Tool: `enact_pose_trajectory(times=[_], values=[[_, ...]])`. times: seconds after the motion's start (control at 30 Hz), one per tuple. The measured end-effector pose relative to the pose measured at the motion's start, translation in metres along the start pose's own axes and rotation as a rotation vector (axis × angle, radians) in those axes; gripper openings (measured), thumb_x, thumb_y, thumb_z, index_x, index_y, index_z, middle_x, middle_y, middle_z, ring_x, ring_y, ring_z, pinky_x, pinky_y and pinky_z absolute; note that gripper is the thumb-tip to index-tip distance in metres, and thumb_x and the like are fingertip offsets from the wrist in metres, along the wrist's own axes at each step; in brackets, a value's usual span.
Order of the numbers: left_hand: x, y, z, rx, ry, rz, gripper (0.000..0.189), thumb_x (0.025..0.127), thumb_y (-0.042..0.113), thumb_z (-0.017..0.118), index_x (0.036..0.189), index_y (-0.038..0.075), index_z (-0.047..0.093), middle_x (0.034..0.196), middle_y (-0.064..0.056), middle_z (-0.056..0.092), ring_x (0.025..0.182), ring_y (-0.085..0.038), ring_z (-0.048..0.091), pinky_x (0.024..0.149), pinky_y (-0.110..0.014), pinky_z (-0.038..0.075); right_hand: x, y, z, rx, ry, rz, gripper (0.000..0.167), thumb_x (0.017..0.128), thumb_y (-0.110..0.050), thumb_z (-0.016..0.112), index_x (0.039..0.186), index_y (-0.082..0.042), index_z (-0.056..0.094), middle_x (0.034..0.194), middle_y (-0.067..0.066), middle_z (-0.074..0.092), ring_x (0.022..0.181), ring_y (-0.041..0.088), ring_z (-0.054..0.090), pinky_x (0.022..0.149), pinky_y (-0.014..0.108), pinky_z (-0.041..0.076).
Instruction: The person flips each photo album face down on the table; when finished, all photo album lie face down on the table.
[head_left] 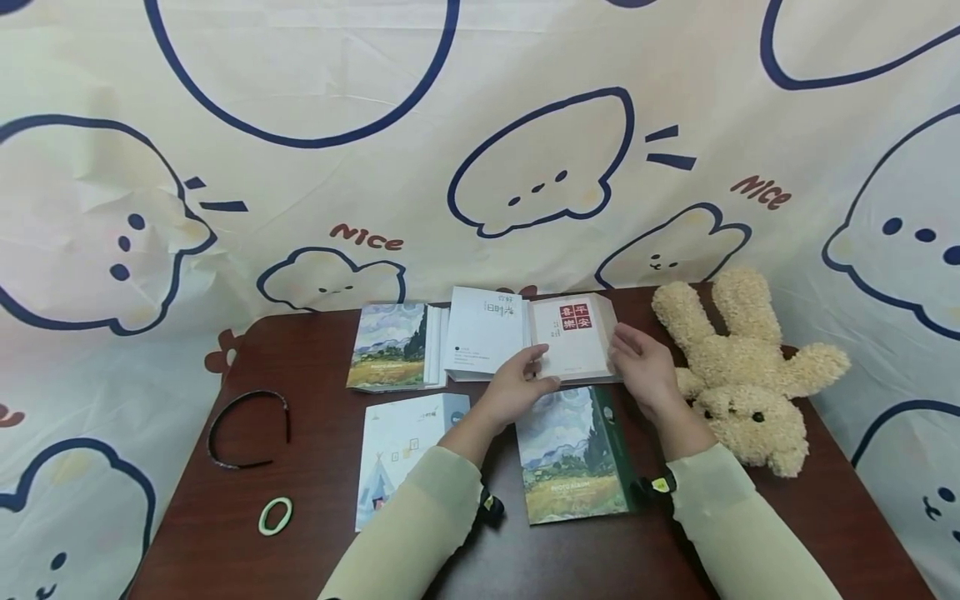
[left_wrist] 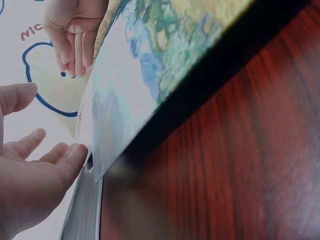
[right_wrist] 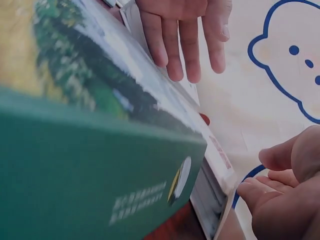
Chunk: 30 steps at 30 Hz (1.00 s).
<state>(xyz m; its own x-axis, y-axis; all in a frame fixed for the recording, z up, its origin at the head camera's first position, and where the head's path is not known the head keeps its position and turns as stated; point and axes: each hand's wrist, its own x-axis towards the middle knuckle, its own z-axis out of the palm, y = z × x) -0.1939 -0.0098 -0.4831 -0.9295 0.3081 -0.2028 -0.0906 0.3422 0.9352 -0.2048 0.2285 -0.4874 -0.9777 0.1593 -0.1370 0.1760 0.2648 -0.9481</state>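
A white album with red characters [head_left: 562, 351] lies at the back of the table between the two hands. At its left side is the left hand [head_left: 514, 387], its fingers apart and relaxed over the near left corner. The right hand [head_left: 643, 367] is at the right edge, fingers loosely bent, their tips beside the cover's edge [right_wrist: 227, 177]. Directly in front lies a landscape-painting album with a green spine [head_left: 570, 467], partly under the left hand in the head view. Another white album [head_left: 480, 337] adjoins the red-lettered one on the left.
A second landscape album [head_left: 386, 350] lies at the back left, with a pale blue tent-picture album [head_left: 397, 454] nearer. A plush bear [head_left: 750, 358] lies upside down on the right. A dark headband [head_left: 213, 425] and a pale green ring [head_left: 275, 517] are on the table's left.
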Motion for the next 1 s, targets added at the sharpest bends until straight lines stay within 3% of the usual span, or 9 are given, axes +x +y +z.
enact_pose_trajectory(times=[0.4, 0.7, 0.9, 1.0], values=[[-0.007, 0.004, -0.016, -0.015, 0.048, 0.003, 0.059, 0.099, 0.025, 0.069, 0.154, 0.017, 0.050, 0.154, -0.005, 0.051, 0.139, -0.027, 0.052, 0.103, -0.046, 0.052, 0.002, -0.018, 0.021, 0.018, -0.084, -0.053, 0.056, 0.103, -0.009, 0.060, 0.156, -0.001, 0.042, 0.156, 0.021, 0.047, 0.144, 0.033, 0.047, 0.114, 0.047, 0.042], [-0.014, 0.003, -0.035, 0.037, 0.168, 0.020, 0.054, 0.099, 0.022, 0.068, 0.151, 0.017, 0.054, 0.151, -0.007, 0.054, 0.139, -0.029, 0.052, 0.108, -0.048, 0.048, 0.002, -0.028, 0.043, 0.001, -0.170, -0.095, 0.057, 0.103, -0.011, 0.062, 0.155, 0.000, 0.042, 0.156, 0.021, 0.047, 0.144, 0.034, 0.046, 0.116, 0.047, 0.040], [-0.015, 0.000, -0.044, 0.079, 0.251, 0.055, 0.051, 0.099, 0.020, 0.067, 0.148, 0.013, 0.056, 0.149, -0.008, 0.055, 0.139, -0.027, 0.050, 0.114, -0.043, 0.042, 0.001, -0.037, 0.057, -0.039, -0.185, -0.100, 0.056, 0.102, -0.012, 0.062, 0.154, -0.001, 0.044, 0.154, 0.019, 0.049, 0.144, 0.033, 0.046, 0.115, 0.046, 0.041], [-0.016, -0.002, -0.049, 0.082, 0.307, 0.054, 0.048, 0.098, 0.018, 0.067, 0.145, 0.013, 0.059, 0.148, -0.010, 0.054, 0.140, -0.030, 0.048, 0.115, -0.047, 0.040, 0.001, -0.040, 0.065, -0.058, -0.195, -0.098, 0.058, 0.102, -0.012, 0.063, 0.155, 0.000, 0.043, 0.155, 0.018, 0.049, 0.145, 0.033, 0.046, 0.116, 0.046, 0.040]])
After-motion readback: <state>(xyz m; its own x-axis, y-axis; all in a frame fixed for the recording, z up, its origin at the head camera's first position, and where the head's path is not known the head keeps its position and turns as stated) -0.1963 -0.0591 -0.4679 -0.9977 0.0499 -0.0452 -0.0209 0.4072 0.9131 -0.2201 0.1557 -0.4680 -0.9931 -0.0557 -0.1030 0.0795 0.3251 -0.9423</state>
